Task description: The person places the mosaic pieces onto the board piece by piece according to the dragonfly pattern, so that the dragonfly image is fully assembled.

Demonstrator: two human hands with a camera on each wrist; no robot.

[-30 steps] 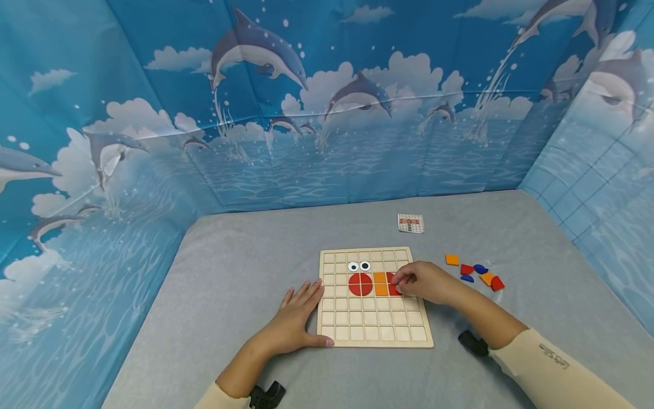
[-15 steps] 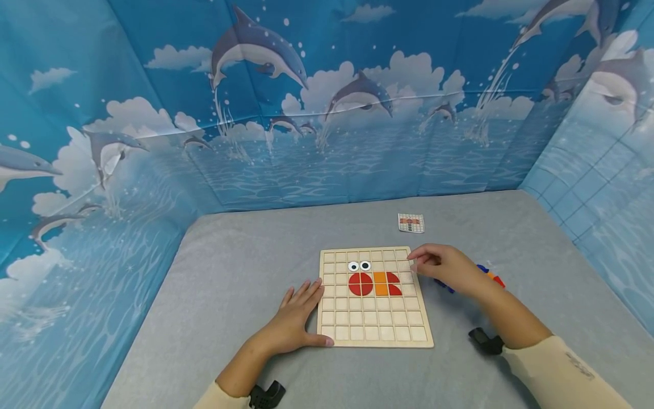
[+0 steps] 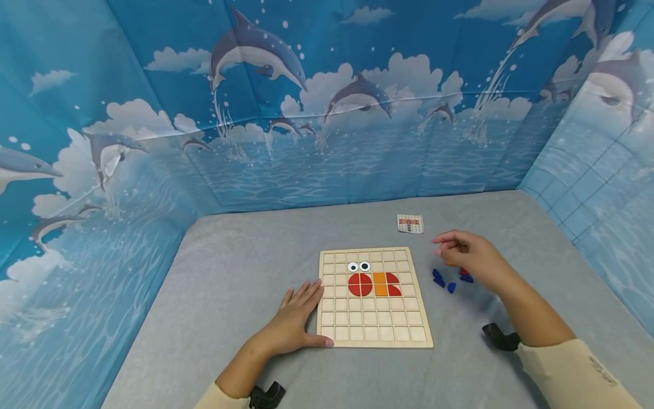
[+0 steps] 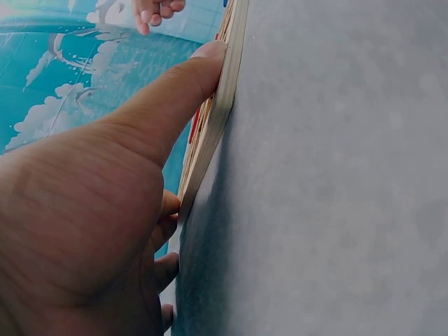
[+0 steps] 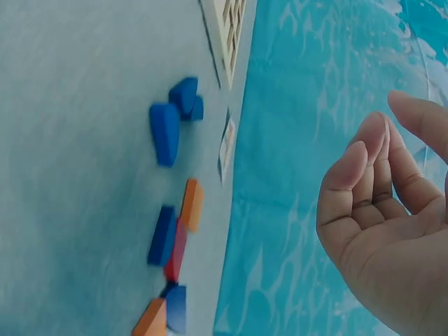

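A wooden grid board (image 3: 375,324) lies on the grey cloth, carrying two round eye pieces (image 3: 359,266), a red circle made of pieces (image 3: 360,284), an orange block (image 3: 380,284) and red curved pieces (image 3: 393,284). My left hand (image 3: 293,324) rests at its left side, fingers straight along the edge and thumb (image 4: 199,66) on the near corner. Right of the board, my right hand (image 3: 475,255) is raised over the loose pieces, fingers loosely bent with nothing between them. Blue pieces (image 3: 437,278) lie below it; the right wrist view also shows orange (image 5: 192,204) and red ones (image 5: 176,250).
A small pattern card (image 3: 410,223) lies behind the board, toward the back of the grey cloth (image 3: 245,255). A dolphin-printed curtain (image 3: 327,165) closes off the back and both sides.
My right hand has left the red pieces on the board and moved right and back, over the loose pieces. The left hand and the board have stayed put.
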